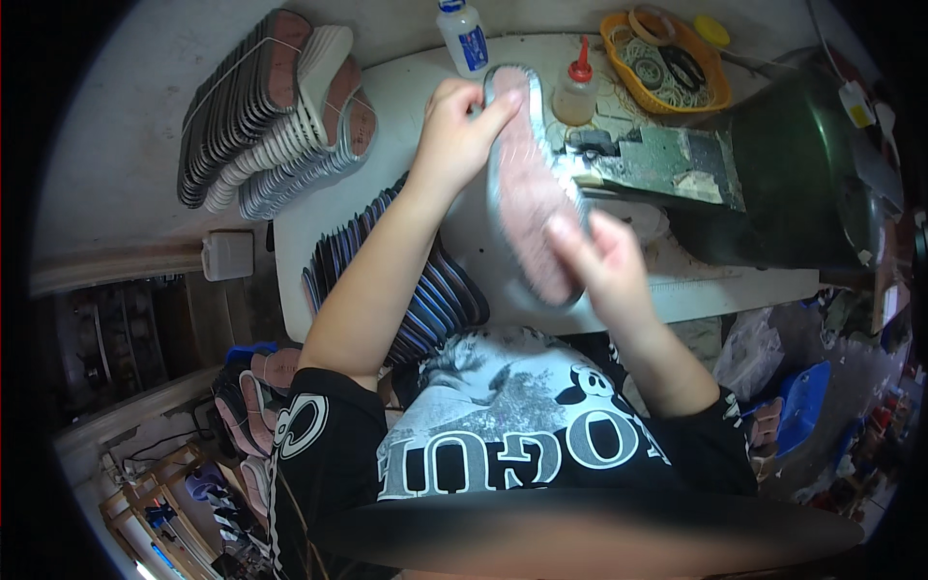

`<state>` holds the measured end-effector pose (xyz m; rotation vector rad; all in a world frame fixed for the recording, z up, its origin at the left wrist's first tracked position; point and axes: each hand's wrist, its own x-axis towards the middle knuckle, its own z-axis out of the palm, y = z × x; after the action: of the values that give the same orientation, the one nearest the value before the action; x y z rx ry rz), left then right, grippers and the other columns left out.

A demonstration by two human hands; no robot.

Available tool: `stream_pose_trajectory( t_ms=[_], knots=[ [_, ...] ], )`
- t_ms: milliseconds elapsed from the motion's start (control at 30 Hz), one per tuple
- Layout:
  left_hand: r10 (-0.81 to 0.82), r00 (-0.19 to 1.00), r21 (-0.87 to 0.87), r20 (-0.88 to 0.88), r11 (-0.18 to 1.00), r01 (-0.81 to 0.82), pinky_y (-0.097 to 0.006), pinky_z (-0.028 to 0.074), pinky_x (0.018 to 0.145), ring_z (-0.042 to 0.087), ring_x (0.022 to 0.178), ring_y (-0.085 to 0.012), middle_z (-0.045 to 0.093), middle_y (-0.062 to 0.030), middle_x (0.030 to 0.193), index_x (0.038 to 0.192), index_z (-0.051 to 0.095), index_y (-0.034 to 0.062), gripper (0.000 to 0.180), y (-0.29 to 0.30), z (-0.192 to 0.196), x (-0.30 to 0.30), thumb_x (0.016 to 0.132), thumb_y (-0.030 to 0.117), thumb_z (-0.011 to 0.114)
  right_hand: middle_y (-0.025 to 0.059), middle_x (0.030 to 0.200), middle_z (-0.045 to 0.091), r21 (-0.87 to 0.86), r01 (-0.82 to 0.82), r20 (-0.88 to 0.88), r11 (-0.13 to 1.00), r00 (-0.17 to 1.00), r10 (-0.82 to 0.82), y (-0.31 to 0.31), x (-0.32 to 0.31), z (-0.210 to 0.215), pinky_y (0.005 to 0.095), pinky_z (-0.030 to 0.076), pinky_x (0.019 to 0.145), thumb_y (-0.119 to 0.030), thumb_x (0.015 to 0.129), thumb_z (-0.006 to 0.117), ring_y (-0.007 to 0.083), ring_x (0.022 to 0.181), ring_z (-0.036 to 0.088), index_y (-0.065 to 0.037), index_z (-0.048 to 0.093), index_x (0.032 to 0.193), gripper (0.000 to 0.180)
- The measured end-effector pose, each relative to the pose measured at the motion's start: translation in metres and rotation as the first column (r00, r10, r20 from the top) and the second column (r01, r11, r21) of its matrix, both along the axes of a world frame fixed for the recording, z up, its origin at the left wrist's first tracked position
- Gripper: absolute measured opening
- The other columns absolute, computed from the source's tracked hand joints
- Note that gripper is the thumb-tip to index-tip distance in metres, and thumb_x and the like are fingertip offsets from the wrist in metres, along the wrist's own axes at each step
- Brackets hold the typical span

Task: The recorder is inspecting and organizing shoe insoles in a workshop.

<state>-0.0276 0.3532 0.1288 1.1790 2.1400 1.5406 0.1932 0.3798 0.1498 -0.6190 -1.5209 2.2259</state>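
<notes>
I hold a pink-topped shoe sole [527, 184] with a pale grey rim above the white table, its length running up and down in front of me. My left hand [456, 133] pinches it near the upper end, thumb on the pink face. Lower down on its right edge, my right hand [607, 259] grips it with the thumb across the pink face; motion blurs these fingers a little. Under my left forearm, a row of dark soles with blue and grey edges [440, 290] stands packed together on the table.
Tied stacks of soles [253, 116] stand at the left. A white bottle with a blue label [464, 41], a red-tipped squeeze bottle [576, 92] and a yellow basket of bands [619, 72] sit at the back. A worn green machine bed [667, 164] lies right of the sole.
</notes>
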Motion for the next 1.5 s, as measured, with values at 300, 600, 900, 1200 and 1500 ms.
stream_pose_trajectory(
  t_ms=[300,600,900,1200,1500],
  knots=[
    [0.078,0.907,-0.274,-0.415,0.939,-0.206,-0.038,0.035,0.098,0.047,0.112,-0.0302,0.054,-0.0147,0.114,0.105,0.06,0.0016,0.036,-0.135,-0.022,0.0,0.083,0.029,0.066,0.0152,0.083,0.061,0.718,-0.474,0.602,0.51,0.79,-0.113,-0.025,0.001,-0.09,0.0394,0.05,0.069,-0.031,0.086,0.063,0.0319,0.079,0.06,0.003,0.055,0.092,0.036],
    [-0.072,0.917,-0.482,-0.393,0.865,-0.139,-0.047,0.019,0.106,0.033,0.128,-0.0321,0.042,-0.0143,0.135,0.119,0.057,0.0074,0.049,-0.156,-0.032,0.037,0.08,0.036,0.066,0.0221,0.086,0.064,0.678,-0.321,0.332,0.661,0.936,0.114,-0.048,-0.045,-0.084,0.0414,0.049,0.071,-0.028,0.088,0.058,0.0346,0.073,0.062,0.005,0.062,0.098,0.034],
    [0.042,0.893,-0.436,-0.448,0.862,-0.259,-0.054,0.016,0.106,0.029,0.131,-0.0341,0.04,-0.0181,0.135,0.12,0.054,0.0061,0.048,-0.161,-0.049,0.038,0.085,0.039,0.061,0.011,0.072,0.064,0.941,-0.101,0.124,0.323,0.991,-0.05,-0.045,-0.03,-0.055,0.0383,0.047,0.06,-0.016,0.08,0.063,0.0274,0.062,0.06,-0.004,0.066,0.074,0.014],
    [-0.266,0.355,0.353,0.896,0.912,-0.209,-0.023,0.051,0.075,0.062,0.082,-0.0113,0.063,-0.0032,0.099,0.117,0.05,0.0043,0.034,-0.122,-0.011,0.06,0.091,0.022,0.061,0.0128,0.088,0.07,0.401,-0.191,-0.138,0.896,0.954,0.265,-0.033,0.003,-0.023,0.0286,0.05,0.071,-0.011,0.085,0.064,0.0194,0.077,0.067,0.001,0.068,0.1,0.019],
    [-0.311,0.631,0.409,0.71,0.913,-0.01,-0.025,0.049,0.079,0.062,0.085,-0.0093,0.066,-0.004,0.098,0.104,0.059,0.0044,0.025,-0.106,0.017,0.091,0.081,0.008,0.071,-0.0023,0.076,0.063,-0.196,-0.678,-0.235,0.708,0.734,0.638,0.003,-0.024,-0.029,0.0194,0.043,0.055,-0.037,0.089,0.063,0.0035,0.061,0.052,-0.002,0.066,0.094,0.035]
  ],
)
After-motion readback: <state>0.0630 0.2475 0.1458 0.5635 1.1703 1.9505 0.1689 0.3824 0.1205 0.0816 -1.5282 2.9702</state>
